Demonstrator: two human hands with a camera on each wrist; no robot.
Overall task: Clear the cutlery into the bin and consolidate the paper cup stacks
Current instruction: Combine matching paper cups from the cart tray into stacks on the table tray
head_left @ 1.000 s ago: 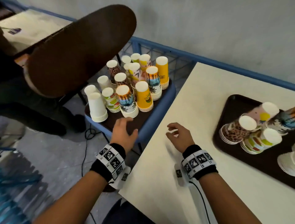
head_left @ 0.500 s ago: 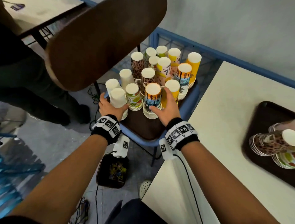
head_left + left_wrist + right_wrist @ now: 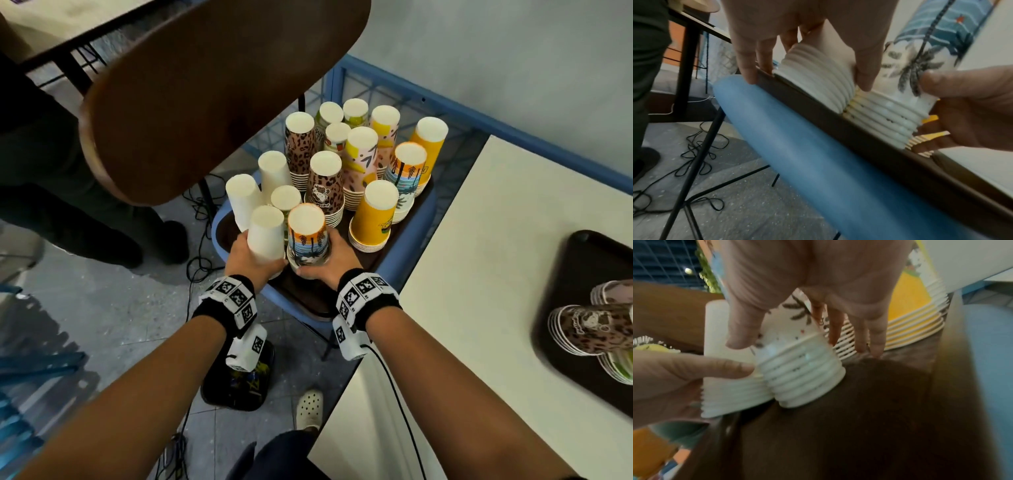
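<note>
At centre frame of the head view, on a brown tray (image 3: 301, 294) set on a blue chair seat (image 3: 404, 263), two inverted cup stacks stand side by side w/ rims touching: a plain white stack (image 3: 265, 234) on the left and a palm-print stack (image 3: 306, 233) on the right. The left hand (image 3: 246, 257) wraps the white stack low down, thumb and fingers curled round its ribbed rims; the left-wrist view shows fingertips (image 3: 748, 76) reaching down to the tray lip, thumb on the rims at the seam btwn stacks. The right hand (image 3: 330, 262) grips the palm-print stack the same way, thumb (image 3: 740, 335) on its near side, fingers behind, rims resting on the tray. Each stack sits directly ahead of its own hand, long axis upright, closed bases up, so neither hand has any reach left to make. The relation that counts: the two stacks are level and touching, so to nest one over the other, one prob. has to rise straight up along its axis, clear the neighbour's top, then shift sideways. More stacks (leopard (image 3: 325, 186), yellow (image 3: 375, 216), other prints) crowd the upper part of the tray, just beyond the hands; a tilted lift could knock them. A second tray (image 3: 582, 246) w/ toppled cups lies at right on the white table (image 3: 479, 240), well apart. No cutlery or bin visible.
</note>
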